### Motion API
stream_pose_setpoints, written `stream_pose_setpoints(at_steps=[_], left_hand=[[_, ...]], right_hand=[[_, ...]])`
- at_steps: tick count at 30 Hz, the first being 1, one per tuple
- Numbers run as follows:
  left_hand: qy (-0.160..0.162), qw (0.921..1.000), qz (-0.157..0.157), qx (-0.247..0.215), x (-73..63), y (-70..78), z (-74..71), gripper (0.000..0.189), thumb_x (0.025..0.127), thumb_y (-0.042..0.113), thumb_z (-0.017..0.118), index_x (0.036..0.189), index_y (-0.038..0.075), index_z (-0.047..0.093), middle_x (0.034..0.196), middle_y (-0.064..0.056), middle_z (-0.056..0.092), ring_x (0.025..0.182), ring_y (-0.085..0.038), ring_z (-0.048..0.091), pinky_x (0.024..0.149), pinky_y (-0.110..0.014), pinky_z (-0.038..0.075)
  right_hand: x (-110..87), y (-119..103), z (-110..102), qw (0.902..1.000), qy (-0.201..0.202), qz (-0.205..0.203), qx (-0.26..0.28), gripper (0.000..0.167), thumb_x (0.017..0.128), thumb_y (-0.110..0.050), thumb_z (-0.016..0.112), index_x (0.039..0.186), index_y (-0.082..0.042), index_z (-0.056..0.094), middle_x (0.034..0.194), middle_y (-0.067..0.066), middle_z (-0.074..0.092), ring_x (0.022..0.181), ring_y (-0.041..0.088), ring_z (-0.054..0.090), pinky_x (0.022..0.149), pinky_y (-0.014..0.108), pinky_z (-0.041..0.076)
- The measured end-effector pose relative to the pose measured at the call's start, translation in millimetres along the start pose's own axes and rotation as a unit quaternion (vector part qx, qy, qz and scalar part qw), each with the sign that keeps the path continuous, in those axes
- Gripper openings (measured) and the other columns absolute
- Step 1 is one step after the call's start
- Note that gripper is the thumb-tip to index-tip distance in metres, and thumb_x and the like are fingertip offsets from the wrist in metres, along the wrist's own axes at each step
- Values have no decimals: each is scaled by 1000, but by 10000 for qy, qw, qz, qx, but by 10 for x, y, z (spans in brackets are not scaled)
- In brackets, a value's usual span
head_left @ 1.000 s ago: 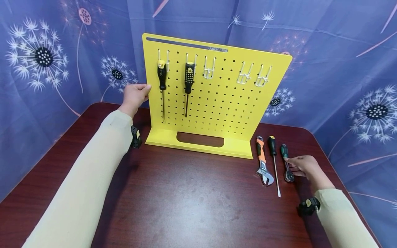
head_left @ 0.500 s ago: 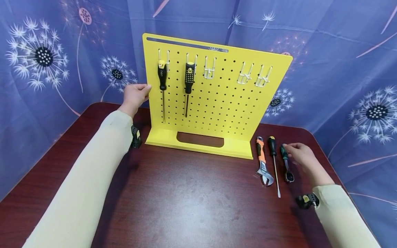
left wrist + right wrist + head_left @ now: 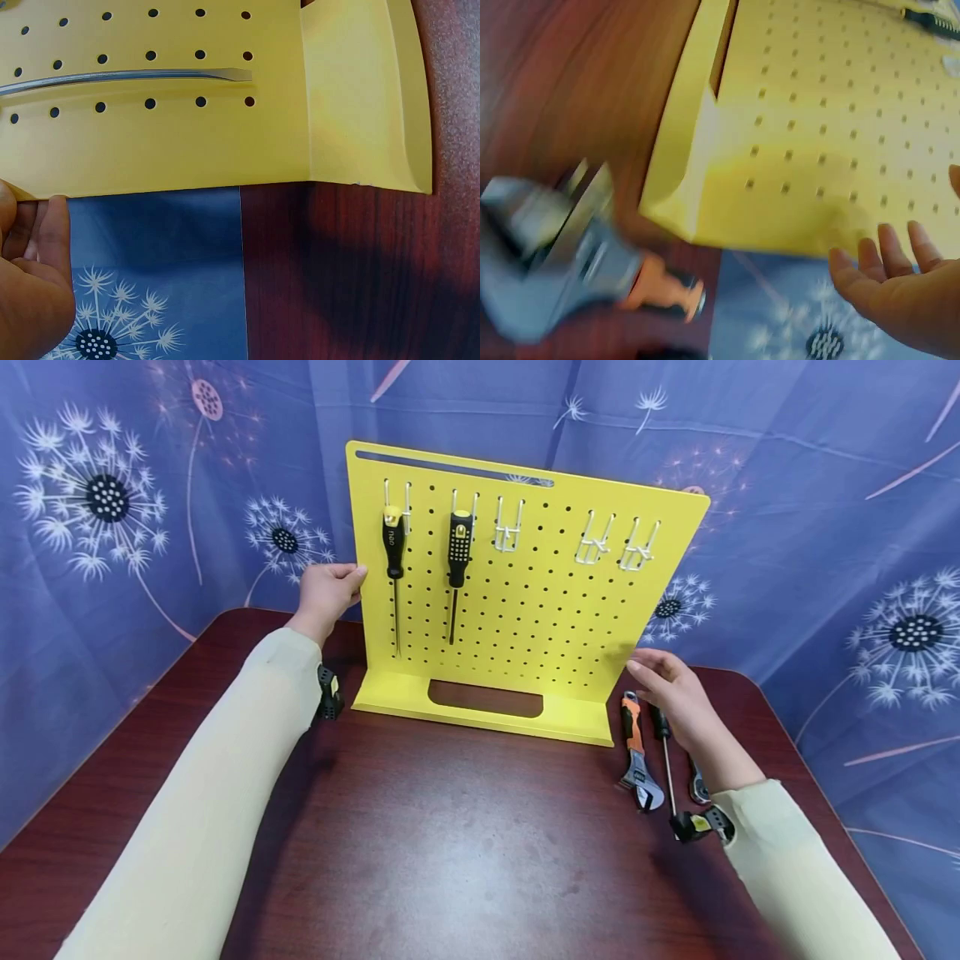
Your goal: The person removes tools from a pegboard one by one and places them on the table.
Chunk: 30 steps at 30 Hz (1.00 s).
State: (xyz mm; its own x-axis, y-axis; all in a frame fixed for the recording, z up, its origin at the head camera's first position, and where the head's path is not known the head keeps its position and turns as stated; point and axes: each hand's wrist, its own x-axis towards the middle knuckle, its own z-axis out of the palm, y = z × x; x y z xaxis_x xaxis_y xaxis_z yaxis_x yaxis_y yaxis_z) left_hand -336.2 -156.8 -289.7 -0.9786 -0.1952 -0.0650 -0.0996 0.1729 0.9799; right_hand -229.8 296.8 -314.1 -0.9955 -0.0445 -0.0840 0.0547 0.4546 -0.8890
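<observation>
At its left edge, the yellow pegboard [image 3: 517,647] is pinched by my left hand [image 3: 322,597], thumb in front and fingers behind; the left wrist view shows the hand [image 3: 34,289] at that edge. My right hand [image 3: 671,697] is by the board's lower right edge, fingers extended and holding nothing; in the right wrist view its fingers [image 3: 889,251] spread beside the board. Two black-and-yellow screwdrivers, a left one [image 3: 393,545] and one beside it [image 3: 459,553], hang from white hooks. Under the right arm lie an adjustable wrench [image 3: 636,760], a screwdriver [image 3: 667,764] and a mostly hidden ratchet [image 3: 699,787].
Three more white hooks, among them one in the middle [image 3: 507,533] and one at far right [image 3: 637,553], hold nothing. The board stands on a dark red wooden table [image 3: 450,843]. A blue dandelion-print curtain [image 3: 795,527] hangs behind it.
My right hand has left the ratchet's handle and moved left and up to the board's right edge. The ratchet stays on the table. My left hand has not moved.
</observation>
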Motion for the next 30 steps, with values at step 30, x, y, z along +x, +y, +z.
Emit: stream_pose_setpoints(at_steps=[30], left_hand=[[30,9999,-148,-9,18,19,4,45,106,21,56,146,1,55,158,-15,49,141,-25,54,115,-33,51]], right_hand=[[619,-867,1059,9743,-1014,-943,1775,59,105,-17,54,159,-7,34,164,15,39,152,31,38,128,49,35]])
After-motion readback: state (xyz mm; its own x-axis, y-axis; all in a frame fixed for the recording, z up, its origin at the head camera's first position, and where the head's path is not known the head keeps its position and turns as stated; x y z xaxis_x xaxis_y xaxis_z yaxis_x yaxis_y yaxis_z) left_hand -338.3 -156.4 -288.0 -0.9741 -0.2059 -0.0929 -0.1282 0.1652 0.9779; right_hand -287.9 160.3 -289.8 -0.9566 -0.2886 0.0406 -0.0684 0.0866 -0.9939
